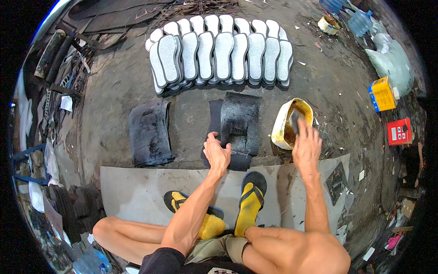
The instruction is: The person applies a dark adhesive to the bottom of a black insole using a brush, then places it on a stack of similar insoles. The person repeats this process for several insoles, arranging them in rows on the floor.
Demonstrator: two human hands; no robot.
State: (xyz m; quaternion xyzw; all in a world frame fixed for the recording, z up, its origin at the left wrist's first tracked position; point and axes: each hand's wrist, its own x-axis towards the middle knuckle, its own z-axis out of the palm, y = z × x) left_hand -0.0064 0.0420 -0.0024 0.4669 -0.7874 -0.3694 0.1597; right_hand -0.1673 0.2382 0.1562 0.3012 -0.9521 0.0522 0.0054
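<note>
My left hand [216, 154] rests at the left edge of the middle stack of black rubber sheets [241, 123], fingers stretched out and apart. The top sheet looks wet and shiny in patches. To the right, my right hand [306, 145] is over the near rim of a cut-open yellowish-white container [277, 132] with brown glue-like stuff inside. Between its fingers is a dark flat spreader [295, 119], dipping into the container; the fingers are slightly blurred. A second pile of black sheets [149, 132] lies at the left.
Rows of grey-white sole-shaped pieces [223, 57] stand in stacks at the far side. A grey mat [132, 187] lies under my sandalled feet. A yellow-blue box [382, 94], a red box [399, 131] and a stuffed bag [390, 64] line the right; scrap and metal parts line the left.
</note>
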